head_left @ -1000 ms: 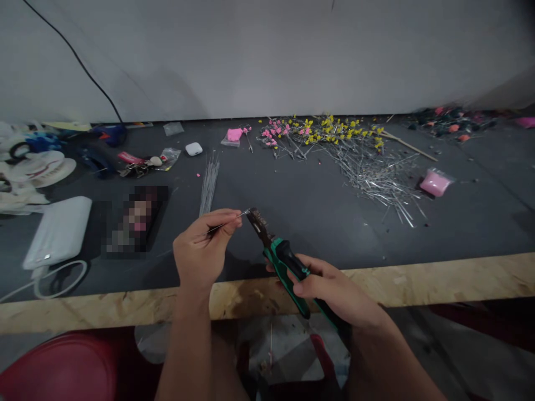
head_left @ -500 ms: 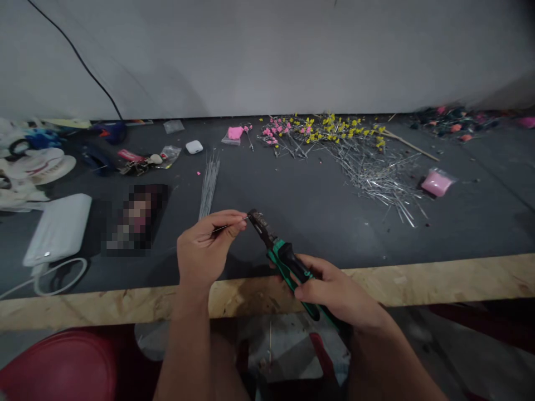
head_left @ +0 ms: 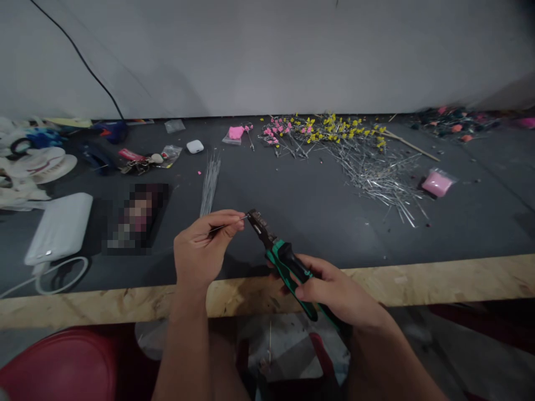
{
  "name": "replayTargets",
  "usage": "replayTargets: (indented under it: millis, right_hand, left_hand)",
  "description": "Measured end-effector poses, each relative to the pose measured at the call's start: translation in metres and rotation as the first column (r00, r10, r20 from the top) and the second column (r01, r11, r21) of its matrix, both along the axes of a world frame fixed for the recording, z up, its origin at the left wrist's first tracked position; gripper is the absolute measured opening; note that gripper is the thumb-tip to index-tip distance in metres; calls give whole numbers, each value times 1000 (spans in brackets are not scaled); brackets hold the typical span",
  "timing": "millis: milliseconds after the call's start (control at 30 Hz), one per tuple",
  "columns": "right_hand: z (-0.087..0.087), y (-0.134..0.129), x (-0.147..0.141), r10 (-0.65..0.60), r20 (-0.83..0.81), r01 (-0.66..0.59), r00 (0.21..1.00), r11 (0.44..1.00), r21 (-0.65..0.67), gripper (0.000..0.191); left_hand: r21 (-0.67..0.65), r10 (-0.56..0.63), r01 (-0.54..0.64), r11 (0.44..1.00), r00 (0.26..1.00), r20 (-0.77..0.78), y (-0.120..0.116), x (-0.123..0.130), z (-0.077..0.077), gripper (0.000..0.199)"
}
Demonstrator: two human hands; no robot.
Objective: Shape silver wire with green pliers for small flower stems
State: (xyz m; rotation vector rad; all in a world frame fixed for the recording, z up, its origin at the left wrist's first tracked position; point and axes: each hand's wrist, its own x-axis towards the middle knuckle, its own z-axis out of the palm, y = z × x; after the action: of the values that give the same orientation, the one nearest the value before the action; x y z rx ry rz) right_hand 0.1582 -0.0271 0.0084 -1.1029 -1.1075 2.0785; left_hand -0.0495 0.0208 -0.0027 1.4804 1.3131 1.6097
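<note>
Between the thumb and fingers of my left hand [head_left: 204, 242] a thin metal wire [head_left: 218, 227] is pinched. Its right end reaches the jaw tip of the pliers [head_left: 264, 231], which have green and black handles. My right hand [head_left: 324, 287] is wrapped around those handles, and the jaws point up and left toward my left fingertips. Whether the jaws are pressed on the wire is too small to tell. Just behind my left hand lies a bundle of straight wires [head_left: 210, 181] on the dark tabletop [head_left: 267, 189].
Wires with pink and yellow tips [head_left: 330, 131] lie at the back, beside a heap of loose wires [head_left: 384, 181]. A pink packet [head_left: 437, 182] sits at right. Left are a white power bank [head_left: 61, 228], keys [head_left: 137, 161] and a white case [head_left: 194, 146]. A red stool [head_left: 58, 365] stands below.
My left hand has shifted very slightly left. The pliers and the wire stay almost in the same place, with the wire end still at the jaw tip.
</note>
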Motion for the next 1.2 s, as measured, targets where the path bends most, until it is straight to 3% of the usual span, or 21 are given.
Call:
replayTargets:
  millis: [267,633,800,933,1067,1200]
  right_hand:
    - [-5,-3,-6,8,82,-11,997,999,34,17]
    - [-9,-2,-11,-44,-2,43,999,997,-68,24]
    - [-8,5,-9,-127,-226,68,966,965,-253,24]
    - [-8,8,-7,-185,-471,-5,863,928,-372,15]
    - [-11,8,-5,-114,-643,-202,757,895,-397,20]
    - [-15,6,-6,-87,-703,-276,706,880,-387,13]
  left_hand:
    - [-28,-13,12,1000,999,-36,0,0,-3,3]
    - [-76,28,-32,997,998,-55,1,0,-4,10]
    - [-167,-91,127,978,973,212,1,3,-3,18]
    - [-153,-194,259,954,919,344,1,5,-1,19]
    - [-122,-193,249,961,916,352,5,6,-5,12]
    - [-88,-186,247,965,882,434,9,5,-11,5]
